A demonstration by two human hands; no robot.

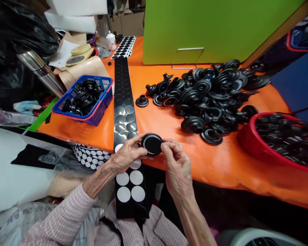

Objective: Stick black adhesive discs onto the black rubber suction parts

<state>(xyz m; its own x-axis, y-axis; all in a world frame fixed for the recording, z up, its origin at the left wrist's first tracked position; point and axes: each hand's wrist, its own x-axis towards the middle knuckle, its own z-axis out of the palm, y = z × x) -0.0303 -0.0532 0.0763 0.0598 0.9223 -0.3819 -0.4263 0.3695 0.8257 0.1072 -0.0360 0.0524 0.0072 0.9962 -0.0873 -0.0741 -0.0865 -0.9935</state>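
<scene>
Over the front edge of the orange table, my left hand [124,157] holds a round black plastic base [152,145], flat face up, between thumb and fingers. The fingers of my right hand [178,164] are pinched together at the base's right edge; whether a thin sticker is also between them, I cannot tell. Beneath my left hand runs a long black strip of round stickers [121,116], its near end hanging over the edge with white circles [130,186] showing. A single black base [142,101] stands beyond my hands, next to a large heap of similar parts [207,95].
On the right a red basin [248,135] holds many black parts. A blue basket [99,114] of black parts sits left of the strip, beside a steel thermos [42,71]. A green board [207,30] stands behind the heap. White-dotted material [91,159] hangs below the table edge.
</scene>
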